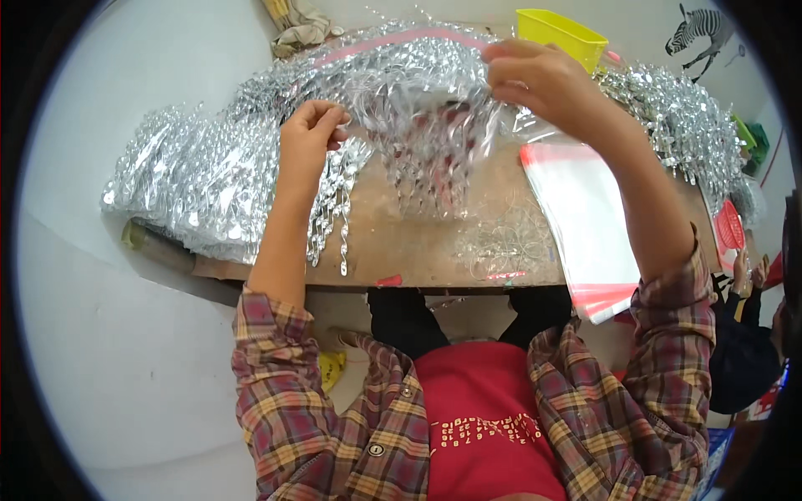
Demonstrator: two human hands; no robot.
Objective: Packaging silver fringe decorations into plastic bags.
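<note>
Above the table's middle hangs a clear plastic bag (401, 40) with a pink strip along its top. Silver twisted strands (430, 163) show through its film. At the bag's upper right, my right hand (539, 79) is closed, its fingertips pinching the edge by the strip's end. My left hand (311, 134) is beside the bag's left side with fingers pressed together; what they hold, if anything, is too small to make out. Next to my left forearm lies a heap of shiny silver strands (192, 179), some hanging loose toward the table's front.
A stack of clear bags with red edges (581, 225) overhangs the table's front right. Tangled clear threads (514, 238) lie on the brown tabletop (376, 242). More silver strands (668, 117) and a yellow bin (560, 37) sit beyond. A red basket (728, 225) and another person (743, 351) are at right.
</note>
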